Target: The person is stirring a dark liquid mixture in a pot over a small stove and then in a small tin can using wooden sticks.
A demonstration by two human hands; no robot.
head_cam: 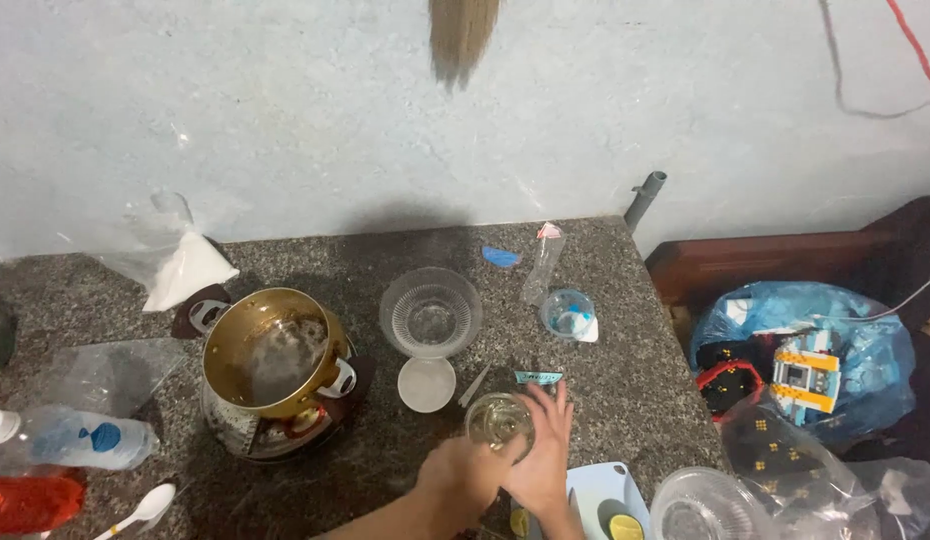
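1. Fingers (557, 405) of the right hand (540, 455) lie pressed together around a small clear glass (498, 418) at the counter's front edge; the left hand (463, 477) cups its near side, fingers hidden.
2. Judging by this, the glass is being steadied; a firm, level grip matters.
3. The speckled stone counter (625, 350) carries a brass pot (273, 355), a glass bowl (430, 312) and a water bottle (70, 437), beneath a pale plastered wall (285, 110).

We see bare counter (625, 400) to the right of the small glass (499, 420), open for a hand. Ahead, a white lid (426, 384) and a clear bowl (431, 312) block the way. To the left, the gold pot (275, 360) crowds the space.
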